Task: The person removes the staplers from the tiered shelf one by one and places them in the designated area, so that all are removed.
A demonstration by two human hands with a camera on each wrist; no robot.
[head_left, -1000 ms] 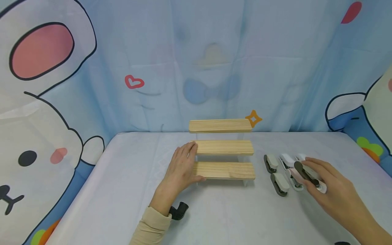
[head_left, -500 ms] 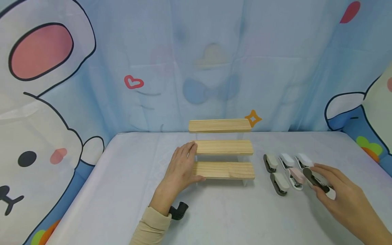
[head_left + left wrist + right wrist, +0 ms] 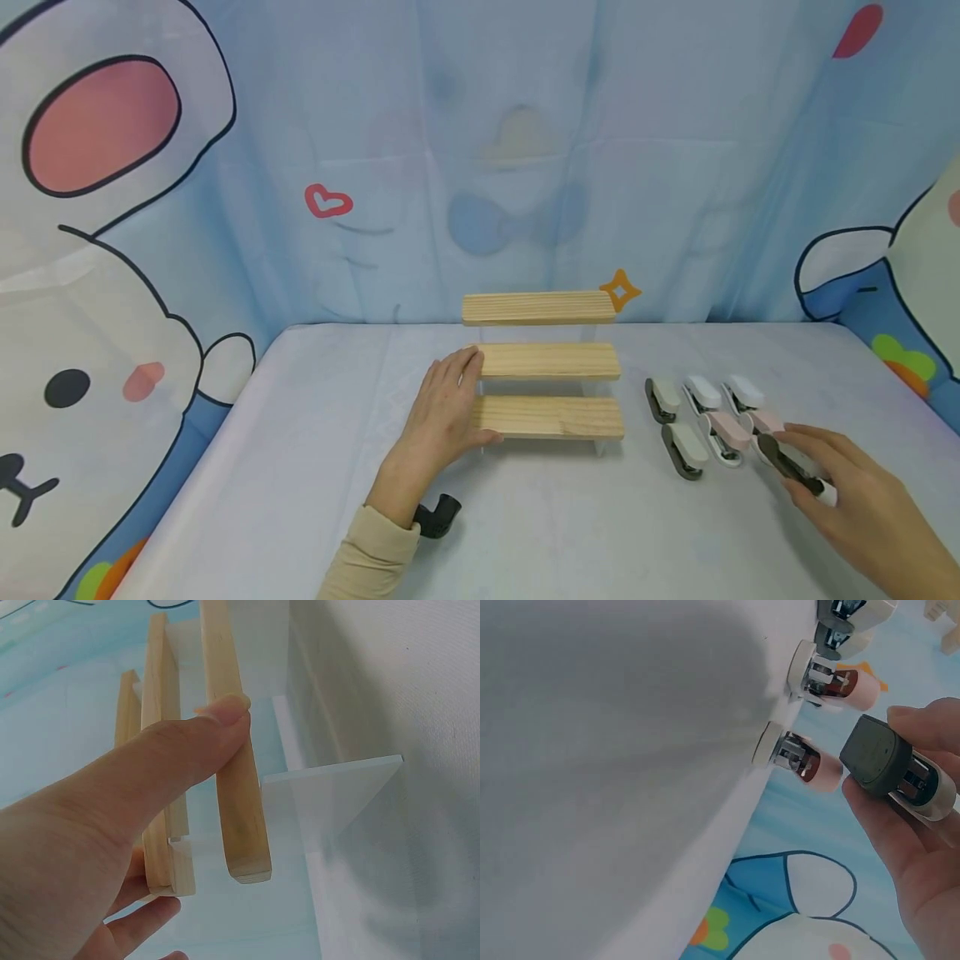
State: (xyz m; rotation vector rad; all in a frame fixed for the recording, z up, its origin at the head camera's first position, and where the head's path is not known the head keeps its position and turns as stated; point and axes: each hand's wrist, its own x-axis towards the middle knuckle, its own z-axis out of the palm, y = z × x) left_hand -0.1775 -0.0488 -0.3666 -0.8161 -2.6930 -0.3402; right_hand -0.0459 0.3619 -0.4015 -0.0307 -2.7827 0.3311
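My left hand (image 3: pixel 442 408) grips the left end of a three-tier wooden display shelf (image 3: pixel 551 361). In the left wrist view its thumb presses the front plank (image 3: pixel 244 817), while the fingers lie by the end of the middle plank (image 3: pixel 161 750). My right hand (image 3: pixel 858 492) holds a stapler (image 3: pixel 876 756) with a dark grey base and cream top, tilted above the table. Just beyond it, a pink stapler (image 3: pixel 767 421) is partly hidden. Another pink stapler (image 3: pixel 726 435), two white staplers (image 3: pixel 702 392) and two grey-and-cream staplers (image 3: pixel 685 451) stand close by in rows.
The white-covered table (image 3: pixel 570 525) carries everything. Clear side panels (image 3: pixel 337 784) support the planks. A black curved piece (image 3: pixel 438 517) shows beside the left wrist. Behind the table hangs a blue cartoon curtain (image 3: pixel 390 167).
My right hand has moved right and toward the front edge with the stapler, uncovering a white stapler and part of a pink one. The left hand has stayed on the shelf.
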